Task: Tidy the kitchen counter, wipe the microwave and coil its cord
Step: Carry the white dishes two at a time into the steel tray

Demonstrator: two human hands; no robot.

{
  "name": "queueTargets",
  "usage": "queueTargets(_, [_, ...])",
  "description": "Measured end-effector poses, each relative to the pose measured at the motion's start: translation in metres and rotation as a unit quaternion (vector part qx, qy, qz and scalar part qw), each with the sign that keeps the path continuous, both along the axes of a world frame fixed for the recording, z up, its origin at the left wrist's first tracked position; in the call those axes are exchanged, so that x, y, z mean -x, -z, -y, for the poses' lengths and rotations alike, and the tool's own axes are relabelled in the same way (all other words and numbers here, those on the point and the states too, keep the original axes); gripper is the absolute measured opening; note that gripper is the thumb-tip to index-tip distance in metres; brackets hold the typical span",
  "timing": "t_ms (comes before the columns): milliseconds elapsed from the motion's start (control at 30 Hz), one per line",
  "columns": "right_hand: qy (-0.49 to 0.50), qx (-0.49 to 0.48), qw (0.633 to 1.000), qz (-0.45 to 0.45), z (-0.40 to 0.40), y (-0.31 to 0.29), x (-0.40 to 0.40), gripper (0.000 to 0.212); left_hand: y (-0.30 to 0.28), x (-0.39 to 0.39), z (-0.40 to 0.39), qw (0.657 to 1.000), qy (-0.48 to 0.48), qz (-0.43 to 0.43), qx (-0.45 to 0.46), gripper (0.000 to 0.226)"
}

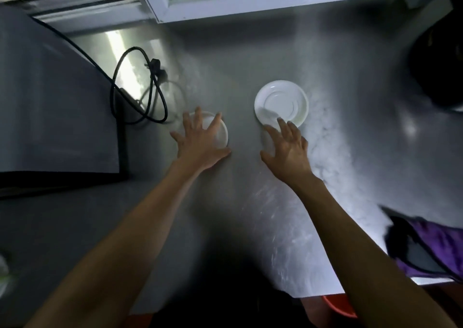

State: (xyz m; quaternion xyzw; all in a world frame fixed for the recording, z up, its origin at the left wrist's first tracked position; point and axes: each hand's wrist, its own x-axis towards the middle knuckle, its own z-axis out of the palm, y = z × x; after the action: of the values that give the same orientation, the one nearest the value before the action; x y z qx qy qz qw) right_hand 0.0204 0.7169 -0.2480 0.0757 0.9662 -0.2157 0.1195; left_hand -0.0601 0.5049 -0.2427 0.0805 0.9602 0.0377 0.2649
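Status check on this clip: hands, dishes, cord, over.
Left hand open, fingers spread over a white dish. Right hand open, fingertips at the white saucer rim. Cord loose beside the microwave, uncoiled.

Left hand (200, 141) is covering most of a white dish (220, 132), so its shape is unclear. Microwave (50, 107) is running off the left picture edge at the counter's left end. Dark round vessel (441, 69) and purple cloth (431, 250) are getting cut by the right edge. Something pale at the lower-left edge (3, 275) is blurring out, unidentifiable.
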Motion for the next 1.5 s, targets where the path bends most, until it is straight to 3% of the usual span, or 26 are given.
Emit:
queueTargets(267, [-0.028, -0.026, 0.999, -0.001, -0.018, 0.01, 0.052, 0.074, 0.0, 0.009, -0.008, 1.0, -0.02, -0.005, -0.02, 0.094])
queueTargets(400, [-0.04, -0.042, 0.998, -0.011, -0.024, 0.016, 0.072, 0.077, 0.002, 0.016, -0.023, 1.0, -0.01, -0.018, -0.003, 0.103])
queueTargets(833, [-0.052, -0.096, 0.993, 0.039, -0.036, 0.028, 0.11, 0.113, 0.01, 0.036, -0.041, 0.997, 0.03, -0.066, 0.023, 0.111])
queueTargets(1500, [-0.051, -0.077, 0.996, 0.003, -0.007, -0.027, 0.039, 0.106, -0.044, -0.026, -0.011, 0.996, 0.015, -0.087, 0.008, 0.105])
